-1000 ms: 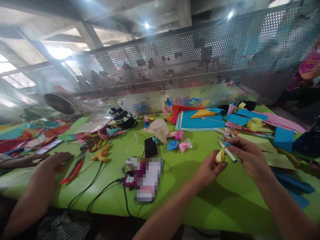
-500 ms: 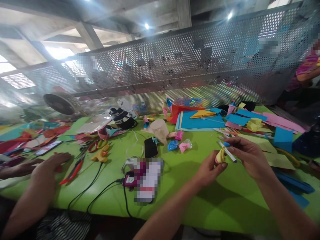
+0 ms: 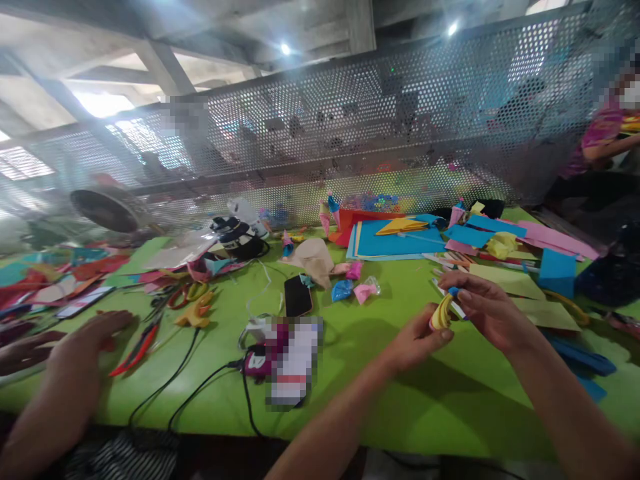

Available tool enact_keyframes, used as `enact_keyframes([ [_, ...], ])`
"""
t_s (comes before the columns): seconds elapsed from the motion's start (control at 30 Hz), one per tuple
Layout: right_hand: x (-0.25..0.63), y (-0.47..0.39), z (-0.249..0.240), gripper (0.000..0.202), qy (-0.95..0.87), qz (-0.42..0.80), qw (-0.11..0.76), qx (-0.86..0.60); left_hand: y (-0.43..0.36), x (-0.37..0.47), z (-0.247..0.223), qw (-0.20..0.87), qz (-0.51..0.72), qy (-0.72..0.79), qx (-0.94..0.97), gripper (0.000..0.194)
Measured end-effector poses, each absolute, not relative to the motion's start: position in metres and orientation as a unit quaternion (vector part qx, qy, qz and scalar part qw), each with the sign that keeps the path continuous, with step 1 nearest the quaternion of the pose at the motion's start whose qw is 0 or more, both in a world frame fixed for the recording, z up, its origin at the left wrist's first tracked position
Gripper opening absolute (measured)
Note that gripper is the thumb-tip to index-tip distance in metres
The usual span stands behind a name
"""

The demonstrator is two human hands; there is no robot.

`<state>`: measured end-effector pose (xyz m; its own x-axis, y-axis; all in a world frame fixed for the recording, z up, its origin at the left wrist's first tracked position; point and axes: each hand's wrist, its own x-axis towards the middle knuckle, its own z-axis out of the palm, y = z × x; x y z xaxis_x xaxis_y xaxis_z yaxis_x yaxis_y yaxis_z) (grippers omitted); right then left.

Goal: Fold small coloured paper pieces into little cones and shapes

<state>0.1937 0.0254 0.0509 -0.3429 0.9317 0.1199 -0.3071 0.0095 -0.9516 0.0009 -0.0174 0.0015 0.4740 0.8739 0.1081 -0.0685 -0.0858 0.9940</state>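
Above the green table [image 3: 220, 400], right of centre, we list one yellow piece [image 3: 442, 313], curved and layered, held upright between both hands. Its blue tip [image 3: 453, 291] points upward.

Left hand [image 3: 419, 337]: ours, grasping the lower part of the yellow piece between thumb and fingers.

Right hand [image 3: 483, 303]: ours, pinching at the blue tip with thumb and fingertips. Behind it, one white pen-like item [image 3: 457, 309], partly hidden.

To the right of our hands: yellow paper sheets [image 3: 545, 313], overlapping; one blue paper piece [image 3: 557, 272]; one crumpled yellow piece [image 3: 501, 245].

Beyond our hands: a stack of blue sheets [image 3: 393, 241] with folded orange paper [image 3: 401, 226] on top.

At centre, near one another: one blue bundle [image 3: 342, 291]; one pink bundle [image 3: 365, 291]; one magenta bundle [image 3: 355, 269]. Just left of these, one dark phone [image 3: 299, 295], lying flat.

Farther left: one yellow tool [image 3: 196, 313] with a black cord; one pair of red-handled pliers [image 3: 135, 353], lying at a slant; one hand of a co-worker [image 3: 107, 325], resting on the table near the pliers.

Rear: one perforated screen [image 3: 310, 140]. At far right, we note a person in a pink patterned top [image 3: 600, 137].
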Motion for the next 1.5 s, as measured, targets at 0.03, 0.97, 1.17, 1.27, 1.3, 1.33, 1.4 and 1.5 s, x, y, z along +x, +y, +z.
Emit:
enact_keyframes([
  [0.03, 0.193, 0.026, 0.051, 0.029, -0.517, 0.637, 0.488, -0.297, -0.018, 0.001, 0.002, 0.593, 0.396, 0.326, 0.621, 0.060],
  [0.97, 0.193, 0.026, 0.045, 0.026, -0.638, 0.397, 0.541, -0.376, -0.020, 0.002, 0.009, 0.469, 0.400, 0.408, 0.674, 0.041],
  [1.17, 0.193, 0.026, 0.050, 0.031, -0.635, 0.417, 0.532, -0.375, -0.017, 0.002, 0.004, 0.506, 0.418, 0.383, 0.650, 0.043],
  [1.27, 0.193, 0.026, 0.048, 0.035, -0.630, 0.444, 0.522, -0.367, -0.015, 0.002, 0.002, 0.547, 0.427, 0.363, 0.621, 0.044],
  [1.3, 0.193, 0.026, 0.047, 0.034, -0.631, 0.441, 0.521, -0.368, -0.015, 0.002, 0.001, 0.557, 0.429, 0.360, 0.614, 0.043],
  [1.33, 0.192, 0.026, 0.046, 0.030, -0.634, 0.434, 0.522, -0.370, -0.014, 0.001, 0.000, 0.563, 0.429, 0.357, 0.610, 0.041],
  [1.4, 0.191, 0.026, 0.046, 0.024, -0.637, 0.420, 0.526, -0.375, -0.012, 0.001, -0.003, 0.566, 0.429, 0.353, 0.608, 0.036],
  [1.5, 0.191, 0.026, 0.045, 0.029, -0.631, 0.432, 0.524, -0.374, -0.008, 0.003, -0.008, 0.590, 0.437, 0.348, 0.583, 0.033],
])
